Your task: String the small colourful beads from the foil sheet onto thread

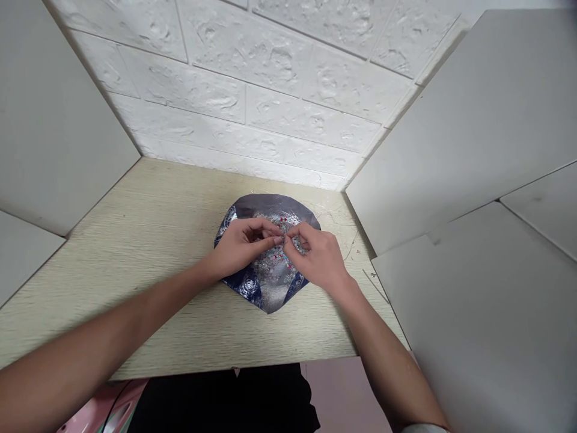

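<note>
In the head view, the two hands of the person meet at one place, fingertips almost touching. The left hand (241, 243) has its thumb and forefinger nearly closed together, and the right hand (320, 255) makes a similar narrow pinch just beside it. If they have hold of something, it is too small to see; I cannot tell whether a bead or a thread is between the fingers. Directly under the grip there lie many small beads (274, 263), mostly clear and silvery, with some red and pink ones among them. They are spread on a grey and blue wrapper (269, 302), which is opened flat around and below both hands. The wrapper lies on the pale table (148, 240). To the right of the grip, near the right wrist, a loose thread (349, 246) seems to lie on the table, and farther to the right is a thin metal piece (376, 285). Beyond the grip stands the white wall (252, 90). The step in hand seems to be fine work with the fingertips above the beads. In my judgement, the next move calls for a light, exact pinch and steady wrists, because pieces so small can slip easily.
</note>
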`<action>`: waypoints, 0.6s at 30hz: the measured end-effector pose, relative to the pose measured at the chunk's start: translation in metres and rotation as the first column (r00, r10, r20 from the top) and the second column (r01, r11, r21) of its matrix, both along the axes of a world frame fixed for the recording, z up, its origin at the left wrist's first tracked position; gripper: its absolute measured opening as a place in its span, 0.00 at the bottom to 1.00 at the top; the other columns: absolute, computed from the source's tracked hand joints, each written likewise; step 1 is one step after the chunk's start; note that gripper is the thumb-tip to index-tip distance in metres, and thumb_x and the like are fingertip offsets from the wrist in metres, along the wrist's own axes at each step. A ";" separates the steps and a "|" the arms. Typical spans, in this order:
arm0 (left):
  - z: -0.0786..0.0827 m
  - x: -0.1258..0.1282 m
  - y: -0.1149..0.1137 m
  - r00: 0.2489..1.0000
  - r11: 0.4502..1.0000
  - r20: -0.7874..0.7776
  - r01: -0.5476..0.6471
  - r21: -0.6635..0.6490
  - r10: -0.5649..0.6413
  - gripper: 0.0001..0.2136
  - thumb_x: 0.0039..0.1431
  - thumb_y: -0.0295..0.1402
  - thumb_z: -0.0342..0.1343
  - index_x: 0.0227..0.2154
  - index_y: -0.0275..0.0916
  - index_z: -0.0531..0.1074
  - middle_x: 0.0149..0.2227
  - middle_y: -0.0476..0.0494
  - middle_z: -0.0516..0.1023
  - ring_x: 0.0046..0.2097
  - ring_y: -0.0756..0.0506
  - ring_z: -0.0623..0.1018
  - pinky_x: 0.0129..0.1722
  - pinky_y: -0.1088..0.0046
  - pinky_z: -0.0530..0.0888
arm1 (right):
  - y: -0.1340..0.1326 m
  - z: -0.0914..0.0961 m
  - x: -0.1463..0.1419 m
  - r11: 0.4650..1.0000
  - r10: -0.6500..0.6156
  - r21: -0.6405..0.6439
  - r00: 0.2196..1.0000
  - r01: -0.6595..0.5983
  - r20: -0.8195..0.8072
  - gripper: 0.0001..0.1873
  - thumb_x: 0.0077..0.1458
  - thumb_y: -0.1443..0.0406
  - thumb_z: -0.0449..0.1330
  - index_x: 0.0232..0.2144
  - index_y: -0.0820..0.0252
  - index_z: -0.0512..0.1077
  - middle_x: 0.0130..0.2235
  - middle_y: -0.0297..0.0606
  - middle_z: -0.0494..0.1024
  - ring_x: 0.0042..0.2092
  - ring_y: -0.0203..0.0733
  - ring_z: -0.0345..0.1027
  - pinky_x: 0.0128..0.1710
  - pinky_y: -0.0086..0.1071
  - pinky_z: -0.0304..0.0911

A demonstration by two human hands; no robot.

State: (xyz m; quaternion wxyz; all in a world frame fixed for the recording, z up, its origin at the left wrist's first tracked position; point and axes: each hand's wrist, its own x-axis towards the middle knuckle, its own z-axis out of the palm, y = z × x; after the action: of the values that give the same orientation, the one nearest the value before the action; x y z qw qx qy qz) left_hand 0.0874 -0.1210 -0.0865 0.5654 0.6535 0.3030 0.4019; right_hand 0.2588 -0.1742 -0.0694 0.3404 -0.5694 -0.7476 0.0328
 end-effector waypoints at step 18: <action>-0.001 0.000 -0.002 0.985 0.994 -0.156 0.080 0.078 -0.067 0.10 0.55 0.38 0.59 0.33 0.35 0.75 0.30 0.47 0.75 0.32 0.49 0.72 0.33 0.74 0.68 | 0.000 0.007 0.002 0.984 -0.012 -0.177 0.991 0.036 0.133 0.08 0.56 0.61 0.52 0.30 0.56 0.68 0.21 0.28 0.68 0.23 0.33 0.57 0.27 0.28 0.49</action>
State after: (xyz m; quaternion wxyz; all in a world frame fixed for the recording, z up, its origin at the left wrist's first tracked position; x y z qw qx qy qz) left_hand 0.0870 -0.1228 -0.0872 0.5267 0.7164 0.3041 0.3419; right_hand 0.2607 -0.1745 -0.0627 0.2380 -0.6076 -0.7555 0.0580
